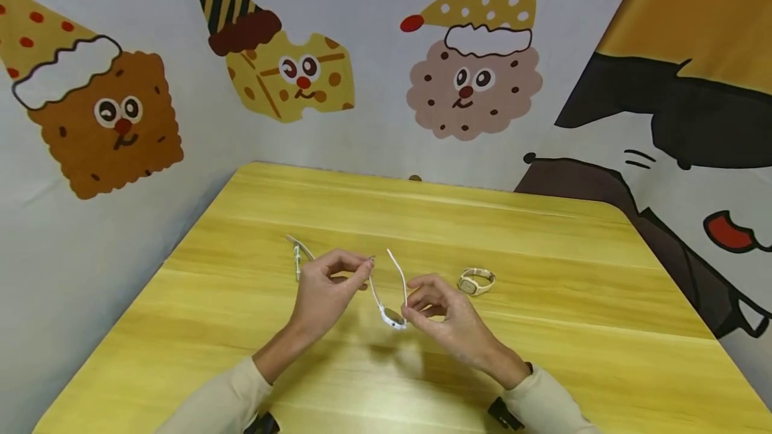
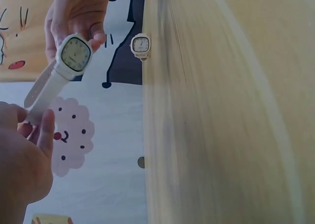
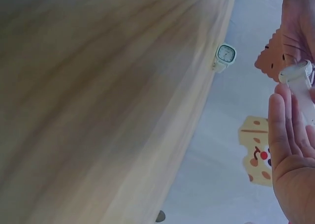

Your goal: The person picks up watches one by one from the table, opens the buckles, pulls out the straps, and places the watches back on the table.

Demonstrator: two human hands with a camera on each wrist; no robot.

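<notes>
A white wristwatch (image 1: 393, 319) hangs above the table between both hands, its strap undone and its two ends pointing upward. Thumb and fingers of my left hand (image 1: 328, 286) pinch one strap end, at the buckle. Near the watch case, my right hand (image 1: 446, 317) pinches the other strap half, whose tip stands free. In the left wrist view the square dial of the held watch (image 2: 75, 53) faces the camera. The right wrist view shows its case (image 3: 295, 72) side-on, partly cut off by the frame edge.
A cream wristwatch (image 1: 476, 281) with its strap looped lies to the right of my right hand. Another white watch (image 1: 297, 261) lies behind my left hand, partly hidden. The wooden table (image 1: 422, 220) reaches a wall cloth (image 1: 374, 139) printed with cartoon biscuits and cheese.
</notes>
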